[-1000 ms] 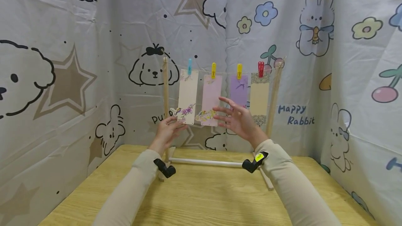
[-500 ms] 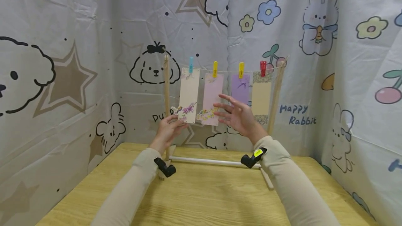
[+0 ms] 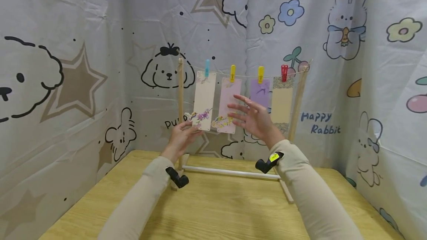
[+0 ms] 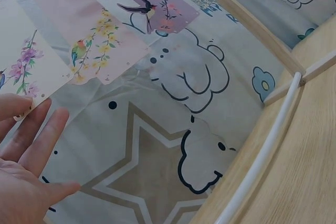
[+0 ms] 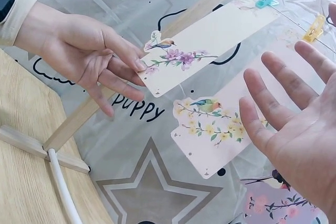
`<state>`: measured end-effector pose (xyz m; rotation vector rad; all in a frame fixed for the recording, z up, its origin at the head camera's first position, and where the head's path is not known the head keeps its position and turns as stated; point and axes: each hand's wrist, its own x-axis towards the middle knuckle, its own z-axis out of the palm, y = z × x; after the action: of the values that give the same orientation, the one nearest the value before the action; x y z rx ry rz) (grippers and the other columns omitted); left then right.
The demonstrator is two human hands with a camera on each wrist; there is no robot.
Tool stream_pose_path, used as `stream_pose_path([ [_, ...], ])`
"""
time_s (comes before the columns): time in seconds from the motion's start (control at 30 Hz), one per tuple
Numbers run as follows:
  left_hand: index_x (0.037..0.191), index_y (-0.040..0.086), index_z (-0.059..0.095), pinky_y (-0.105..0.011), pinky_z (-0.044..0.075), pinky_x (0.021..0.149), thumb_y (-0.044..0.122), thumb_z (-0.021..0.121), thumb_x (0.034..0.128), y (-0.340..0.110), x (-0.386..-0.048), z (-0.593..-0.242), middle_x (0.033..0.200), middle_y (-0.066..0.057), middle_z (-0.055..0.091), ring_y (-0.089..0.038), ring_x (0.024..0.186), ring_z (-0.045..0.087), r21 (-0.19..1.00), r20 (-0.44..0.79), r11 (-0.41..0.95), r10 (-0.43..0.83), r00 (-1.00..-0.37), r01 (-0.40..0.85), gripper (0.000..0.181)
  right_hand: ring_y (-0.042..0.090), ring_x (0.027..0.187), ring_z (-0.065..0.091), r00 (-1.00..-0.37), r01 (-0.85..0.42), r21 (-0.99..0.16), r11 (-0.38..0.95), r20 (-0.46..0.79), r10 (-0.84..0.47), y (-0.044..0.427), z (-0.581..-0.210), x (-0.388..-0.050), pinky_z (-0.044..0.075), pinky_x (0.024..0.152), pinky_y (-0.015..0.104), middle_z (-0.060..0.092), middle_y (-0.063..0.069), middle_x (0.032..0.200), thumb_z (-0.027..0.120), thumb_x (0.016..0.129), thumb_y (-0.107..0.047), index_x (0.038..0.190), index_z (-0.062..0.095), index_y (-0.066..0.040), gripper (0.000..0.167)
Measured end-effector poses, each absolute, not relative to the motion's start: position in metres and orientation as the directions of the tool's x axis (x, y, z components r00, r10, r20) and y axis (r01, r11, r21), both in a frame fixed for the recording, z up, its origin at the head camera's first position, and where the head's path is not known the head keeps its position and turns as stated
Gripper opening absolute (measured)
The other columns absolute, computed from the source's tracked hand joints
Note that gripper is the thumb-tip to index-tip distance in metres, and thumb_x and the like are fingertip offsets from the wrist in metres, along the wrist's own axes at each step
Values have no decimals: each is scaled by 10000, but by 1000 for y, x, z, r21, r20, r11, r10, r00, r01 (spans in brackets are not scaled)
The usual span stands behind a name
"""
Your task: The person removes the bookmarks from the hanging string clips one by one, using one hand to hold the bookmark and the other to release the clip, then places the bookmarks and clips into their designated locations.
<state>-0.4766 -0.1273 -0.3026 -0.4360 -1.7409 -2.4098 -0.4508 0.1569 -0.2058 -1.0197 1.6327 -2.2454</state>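
Observation:
My left hand [image 3: 180,140] pinches the lower left corner of a cream bookmark [image 3: 204,97] with purple blossoms and a bird, between thumb and fingers, as the right wrist view shows. A blue clothespin [image 3: 207,68] clips that bookmark to a string. My right hand [image 3: 257,119] is held with fingers spread and straight, in front of a pink bookmark [image 5: 210,135] with yellow flowers; nothing is in its grasp. The pink bookmark hangs from a yellow clothespin [image 3: 232,73]. Part of a purple bookmark [image 3: 259,92] is hidden behind the right hand in the head view.
A beige patterned bookmark [image 3: 281,103] hangs at the right from a red clothespin [image 3: 284,73]. Wooden posts [image 3: 180,103] hold the string, with a white rod [image 3: 230,172] joining their feet on the wooden table [image 3: 217,206]. A printed curtain [image 3: 150,29] stands behind.
The head view has shifted slightly, so the scene sits a little further right. My right hand has risen slightly against the pink bookmark. The left hand keeps its pinch on the cream bookmark.

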Motion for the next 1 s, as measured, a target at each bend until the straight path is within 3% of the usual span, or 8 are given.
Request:
stream_pose_path([
  [0.17, 1201, 13, 512, -574, 357, 1109, 42, 650, 1024, -125, -477, -300, 942, -75, 734, -249, 1018, 737, 902, 306, -339, 64, -950, 268, 225, 419, 1327, 462, -726, -233, -904, -358, 406, -555, 157, -201, -451, 376, 1075, 520, 440, 187, 1502, 364, 1110, -372, 1637, 239, -121, 597],
  [0.3, 1171, 4, 506, -553, 351, 1120, 26, 634, 1029, -123, -477, -299, 967, -94, 718, -219, 972, 748, 897, 306, -354, 68, -950, 264, 193, 409, 1334, 457, -721, -225, -904, -364, 406, -561, 156, -198, -454, 295, 1138, 566, 421, 190, 1522, 362, 1108, -374, 1634, 255, -134, 588],
  [0.43, 1124, -21, 512, -492, 441, 1066, -35, 611, 1021, -120, -478, -298, 1099, -161, 632, -229, 936, 746, 876, 321, -393, 43, -946, 279, 144, 422, 1359, 431, -726, -224, -899, -377, 412, -550, 152, -194, -458, 209, 1176, 600, 429, 186, 1520, 368, 1103, -378, 1620, 303, -147, 570],
  [0.63, 1098, -81, 528, -418, 489, 1017, -78, 576, 1022, -119, -477, -296, 1256, -212, 493, -339, 1042, 711, 865, 345, -395, 21, -939, 309, 91, 455, 1399, 384, -734, -233, -892, -387, 422, -531, 148, -188, -457, 214, 1181, 595, 437, 192, 1519, 383, 1095, -377, 1605, 339, -152, 559],
  [0.77, 1100, -58, 537, -384, 525, 973, -47, 581, 1031, -121, -476, -297, 1186, -176, 562, -340, 1076, 704, 876, 335, -378, 32, -942, 299, 82, 453, 1411, 369, -736, -238, -895, -378, 420, -532, 147, -185, -457, 208, 1180, 599, 421, 188, 1536, 373, 1098, -385, 1616, 319, -159, 568],
  [1.0, 1109, 43, 561, -299, 553, 757, 53, 613, 1044, -123, -478, -299, 927, -45, 759, -210, 991, 743, 905, 306, -329, 65, -950, 269, 84, 418, 1363, 431, -738, -247, -896, -368, 421, -528, 146, -181, -458, 235, 1168, 598, 434, 184, 1518, 355, 1103, -374, 1615, 324, -166, 554],
])
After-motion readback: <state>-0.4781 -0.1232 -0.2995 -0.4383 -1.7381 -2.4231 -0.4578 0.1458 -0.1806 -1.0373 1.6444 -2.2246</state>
